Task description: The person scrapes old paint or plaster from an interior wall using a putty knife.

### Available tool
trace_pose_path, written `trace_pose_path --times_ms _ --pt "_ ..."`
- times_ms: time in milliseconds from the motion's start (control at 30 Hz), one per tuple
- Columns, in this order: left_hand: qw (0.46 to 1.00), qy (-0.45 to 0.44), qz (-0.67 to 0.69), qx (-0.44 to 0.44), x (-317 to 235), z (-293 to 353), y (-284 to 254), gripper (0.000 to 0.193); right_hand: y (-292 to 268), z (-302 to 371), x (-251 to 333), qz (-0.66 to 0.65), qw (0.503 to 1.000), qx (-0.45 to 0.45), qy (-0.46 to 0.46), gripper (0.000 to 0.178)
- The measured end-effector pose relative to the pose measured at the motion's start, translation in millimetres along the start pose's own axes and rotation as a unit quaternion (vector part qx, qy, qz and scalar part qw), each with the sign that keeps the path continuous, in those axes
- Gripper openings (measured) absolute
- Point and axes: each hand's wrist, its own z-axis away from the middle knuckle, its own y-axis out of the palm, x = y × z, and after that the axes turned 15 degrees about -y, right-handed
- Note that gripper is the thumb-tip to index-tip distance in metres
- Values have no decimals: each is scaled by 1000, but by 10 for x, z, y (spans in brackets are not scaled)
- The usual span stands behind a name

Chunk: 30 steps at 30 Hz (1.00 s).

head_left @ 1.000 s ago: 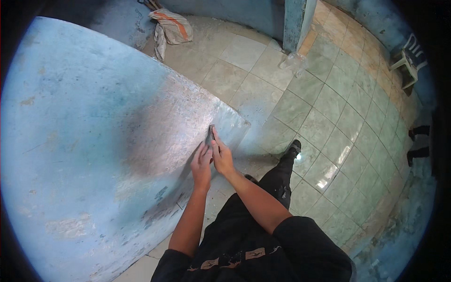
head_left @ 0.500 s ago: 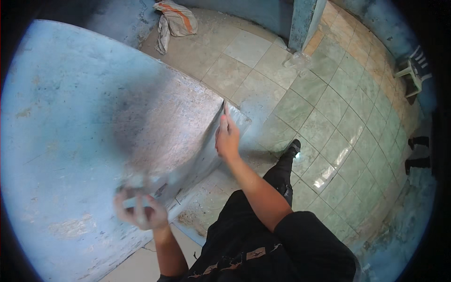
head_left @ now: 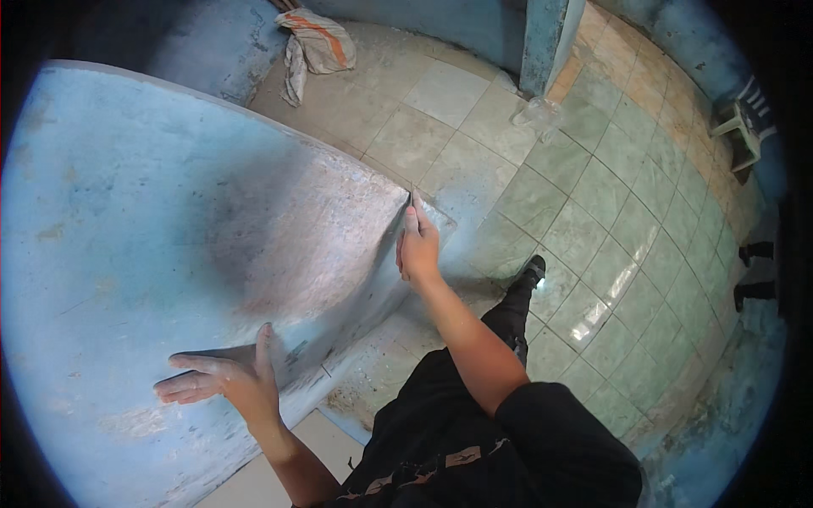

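While the right hand [head_left: 419,247] pinches a thin, dark, flat piece [head_left: 412,200] between its fingers, which hide much of it, that piece sits at the edge of a large, weathered, blue-painted wall [head_left: 110,220], just beside a rough, pale pinkish-grey patch [head_left: 313,229]. Well apart, the left hand [head_left: 230,377] is over the lower part of the wall, its fingers spread and its thumb pointing up; whether it touches the surface, I cannot tell. One black shoe [head_left: 533,269] rests on green, marbled, square floor tiles [head_left: 584,212]. Past the wall lies a crumpled, off-white sack [head_left: 315,41] with an orange stripe.
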Motion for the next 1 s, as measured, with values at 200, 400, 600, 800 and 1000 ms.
trace_pose_path --times_ms 200,400,600,800,1000 --pt "999 -12 27 42 -91 -13 -33 146 97 217 -303 -19 998 10 -50 52" --pt "999 -12 6 48 -46 -3 -95 142 -72 128 -59 -75 987 13 141 52" --pt "997 -32 -12 63 -79 17 -59 143 -181 -108 -121 -95 978 -22 185 51" --pt "997 -14 32 62 -145 5 -25 146 -174 -113 -132 -129 976 -6 178 45" --pt "998 -43 6 55 -118 -17 -35 142 -25 86 149 -116 974 24 194 43"
